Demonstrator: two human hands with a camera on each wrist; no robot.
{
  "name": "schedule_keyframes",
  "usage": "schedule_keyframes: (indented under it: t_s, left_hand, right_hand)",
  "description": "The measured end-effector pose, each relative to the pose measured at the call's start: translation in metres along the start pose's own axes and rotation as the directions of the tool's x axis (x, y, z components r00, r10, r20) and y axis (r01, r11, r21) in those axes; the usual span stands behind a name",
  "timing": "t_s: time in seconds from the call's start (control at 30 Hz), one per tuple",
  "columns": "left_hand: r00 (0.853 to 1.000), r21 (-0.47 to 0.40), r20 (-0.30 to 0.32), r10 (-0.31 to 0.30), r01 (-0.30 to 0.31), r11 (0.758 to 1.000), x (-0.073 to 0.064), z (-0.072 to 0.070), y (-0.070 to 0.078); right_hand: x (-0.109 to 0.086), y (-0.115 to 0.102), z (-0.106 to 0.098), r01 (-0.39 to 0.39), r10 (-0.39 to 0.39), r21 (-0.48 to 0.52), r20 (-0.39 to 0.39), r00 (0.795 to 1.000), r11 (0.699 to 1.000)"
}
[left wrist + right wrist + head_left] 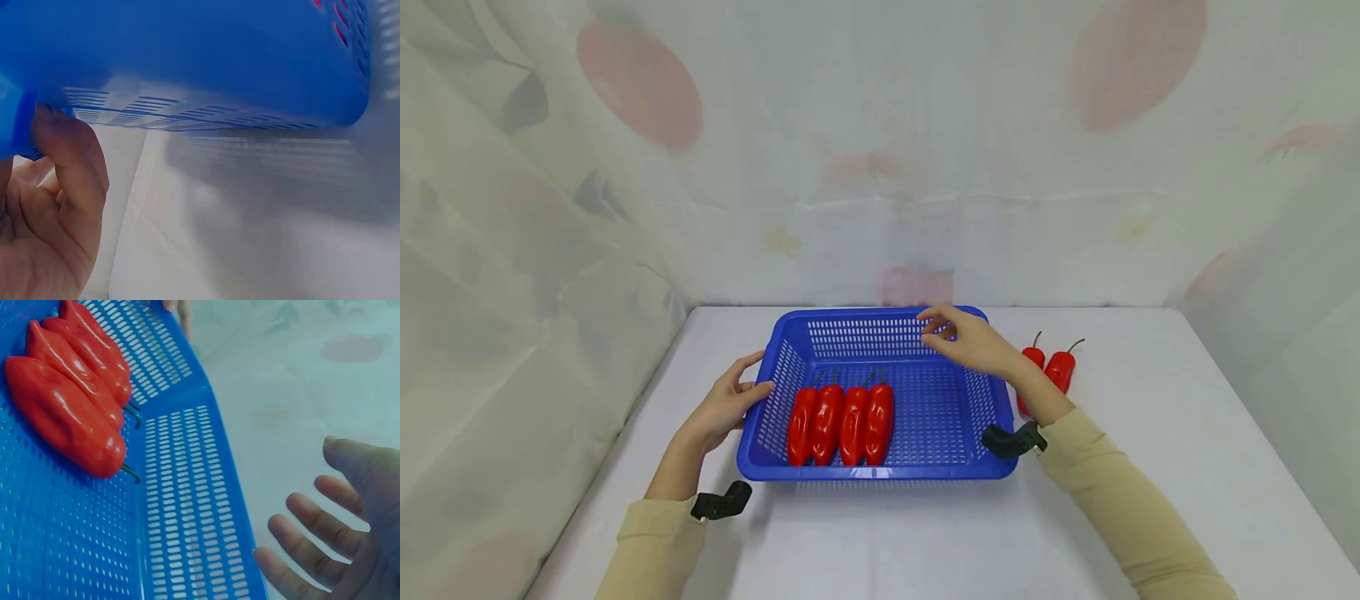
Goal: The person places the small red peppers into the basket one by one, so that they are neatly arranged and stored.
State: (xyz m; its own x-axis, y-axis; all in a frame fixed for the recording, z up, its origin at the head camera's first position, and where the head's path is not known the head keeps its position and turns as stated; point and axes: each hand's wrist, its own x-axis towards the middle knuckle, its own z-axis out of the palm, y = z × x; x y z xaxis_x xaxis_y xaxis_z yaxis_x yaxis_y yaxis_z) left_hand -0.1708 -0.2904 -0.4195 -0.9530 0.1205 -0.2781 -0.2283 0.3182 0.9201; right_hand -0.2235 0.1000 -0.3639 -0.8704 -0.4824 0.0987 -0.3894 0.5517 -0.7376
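A blue plastic basket (880, 473) with slotted walls stands mid-table in the head view. Several glossy red peppers (827, 421) lie side by side in its left half, stems toward the far wall. My left hand (726, 404) grips the basket's left rim, thumb on top; the left wrist view shows its curled fingers (84, 156) under the rim. Over the basket's far right corner hovers my right hand (973, 342), holding nothing. In the right wrist view its fingers (312, 550) are spread and relaxed, beside the basket wall (190, 506).
Two more red peppers (1060, 369) lie on the white table (1150, 417) right of the basket, partly hidden by the right forearm. A printed curtain (880, 167) hangs behind the table and along both sides.
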Motion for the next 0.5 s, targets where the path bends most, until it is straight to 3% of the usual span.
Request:
schedule_keyframes:
  t_s: [0.23,0.5]
  left_hand:
    - [1.000,0.001,0.004,0.004,-0.004,1.000,0.000,0.000,0.000]
    - [1.000,-0.005,0.004,0.001,-0.001,1.000,-0.001,0.000,0.000]
  right_hand:
    - [-0.013,0.015,-0.012,0.025,-0.019,0.047,-0.116,0.993,0.999]
    - [-0.032,0.030,-0.024,0.014,0.010,0.093,-0.248,0.969,0.996]
